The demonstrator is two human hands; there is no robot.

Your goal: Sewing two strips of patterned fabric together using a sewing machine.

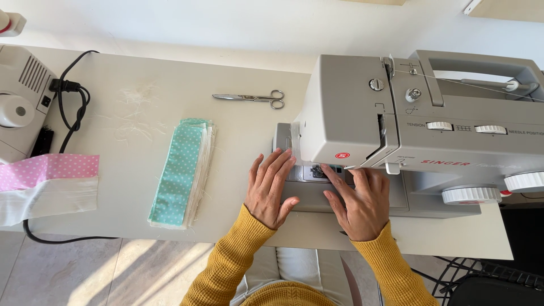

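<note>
My left hand lies flat, fingers apart, on the bed of the grey sewing machine, pressing a pale fabric strip that runs under the machine head. My right hand rests flat beside it, its fingers pointing towards the presser foot area. Both arms wear mustard knit sleeves. How the fabric lies under the needle is hidden by the machine head.
A stack of teal dotted and white fabric strips lies left of my hands. Steel scissors sit further back. Pink dotted and white fabric hangs at the left edge near a second machine and a black cable.
</note>
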